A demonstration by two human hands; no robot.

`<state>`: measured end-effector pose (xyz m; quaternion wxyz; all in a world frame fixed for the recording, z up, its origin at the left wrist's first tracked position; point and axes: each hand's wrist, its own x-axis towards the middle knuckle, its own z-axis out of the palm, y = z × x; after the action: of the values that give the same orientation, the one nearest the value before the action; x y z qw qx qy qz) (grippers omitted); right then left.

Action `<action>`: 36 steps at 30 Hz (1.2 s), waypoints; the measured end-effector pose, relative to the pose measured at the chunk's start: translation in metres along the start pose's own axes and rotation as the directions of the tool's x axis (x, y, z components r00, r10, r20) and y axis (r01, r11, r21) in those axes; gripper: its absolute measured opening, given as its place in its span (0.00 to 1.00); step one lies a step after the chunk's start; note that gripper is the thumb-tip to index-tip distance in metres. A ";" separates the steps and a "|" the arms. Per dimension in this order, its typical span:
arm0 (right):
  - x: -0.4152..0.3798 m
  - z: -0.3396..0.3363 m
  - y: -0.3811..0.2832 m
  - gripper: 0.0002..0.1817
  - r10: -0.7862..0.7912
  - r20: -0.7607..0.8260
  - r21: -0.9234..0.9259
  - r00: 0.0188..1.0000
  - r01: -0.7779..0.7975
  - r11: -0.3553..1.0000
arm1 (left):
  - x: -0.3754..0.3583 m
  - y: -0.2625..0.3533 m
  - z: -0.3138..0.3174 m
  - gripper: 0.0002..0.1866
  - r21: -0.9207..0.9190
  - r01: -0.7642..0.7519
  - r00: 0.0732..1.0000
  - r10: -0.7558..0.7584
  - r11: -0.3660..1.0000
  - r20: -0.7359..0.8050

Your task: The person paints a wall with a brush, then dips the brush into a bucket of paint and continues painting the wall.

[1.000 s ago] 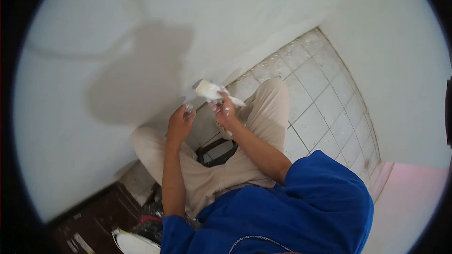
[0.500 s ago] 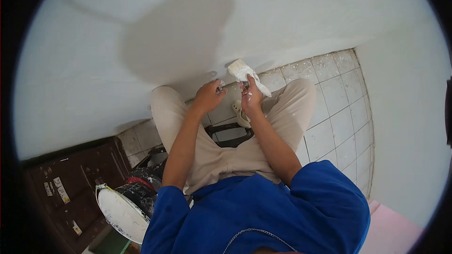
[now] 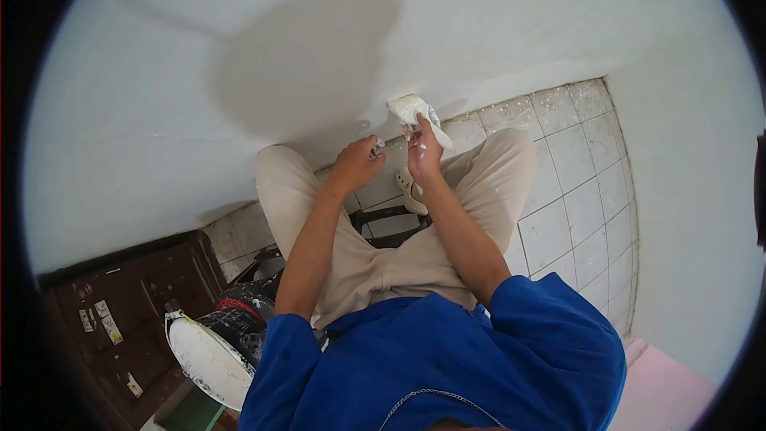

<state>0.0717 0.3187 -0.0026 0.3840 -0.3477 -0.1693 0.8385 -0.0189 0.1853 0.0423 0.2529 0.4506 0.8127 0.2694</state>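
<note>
My right hand (image 3: 424,156) is closed around a wide, flat paintbrush (image 3: 423,116) coated in white. Its cream-coloured end points up and left, right at the foot of the white wall (image 3: 495,24). White smears mark the fingers of this hand. To the left, my left hand (image 3: 356,163) is curled just above my knees, close to the wall. A small greyish-white bit shows at its fingertips, but I cannot tell what it is.
White floor tiles (image 3: 550,223), spattered near the wall, run to the right. A black stool or frame (image 3: 391,231) shows between my legs. At lower left, a paint-stained bucket (image 3: 209,363) stands in front of a dark brown door (image 3: 152,287).
The paintbrush has tilted in my right hand, its cream end turning toward the wall's base. My left hand has shifted slightly right.
</note>
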 end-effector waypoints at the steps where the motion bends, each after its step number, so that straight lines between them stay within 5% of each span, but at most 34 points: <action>1: -0.007 -0.004 0.001 0.18 0.028 -0.002 0.005 1.000 -0.028 1.000 | -0.001 -0.001 -0.002 0.16 0.008 0.019 0.999 -0.020 1.000 0.032; 6: -0.010 -0.012 0.013 0.21 0.030 -0.207 0.043 0.978 -0.022 0.999 | -0.001 0.004 -0.001 0.17 0.022 0.015 1.000 -0.015 1.000 0.008; 9: 0.012 0.006 0.009 0.20 -0.055 -0.075 -0.012 0.996 0.055 0.998 | -0.001 0.006 0.000 0.17 0.020 0.030 0.999 -0.031 0.999 0.031; 13: -0.015 -0.001 -0.005 0.19 0.119 0.082 0.021 0.990 -0.121 0.992 | -0.005 -0.003 0.007 0.17 0.042 -0.015 1.000 0.015 0.999 -0.018; 17: -0.023 -0.009 0.013 0.18 0.091 -0.149 -0.068 0.985 -0.102 0.992 | 0.000 -0.002 0.005 0.19 0.053 0.031 0.997 -0.034 0.998 0.069; 21: -0.003 0.020 0.001 0.21 0.100 0.066 0.030 0.993 -0.102 0.994 | 0.003 -0.012 0.013 0.21 0.078 0.026 0.995 -0.033 0.997 0.094; 29: -0.006 -0.017 0.020 0.18 0.104 -0.021 0.018 0.994 -0.103 0.994 | 0.000 -0.022 0.024 0.22 0.068 0.012 0.990 -0.022 0.998 0.138; 36: -0.040 0.010 -0.006 0.15 0.094 0.185 -0.021 0.978 -0.092 0.996 | -0.005 -0.031 0.028 0.24 0.105 -0.020 0.991 0.005 0.994 0.135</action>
<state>0.0861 0.2916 0.0263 0.3247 -0.2777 -0.1934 0.8832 -0.0172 0.1728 0.0020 0.2812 0.4857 0.8040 0.1964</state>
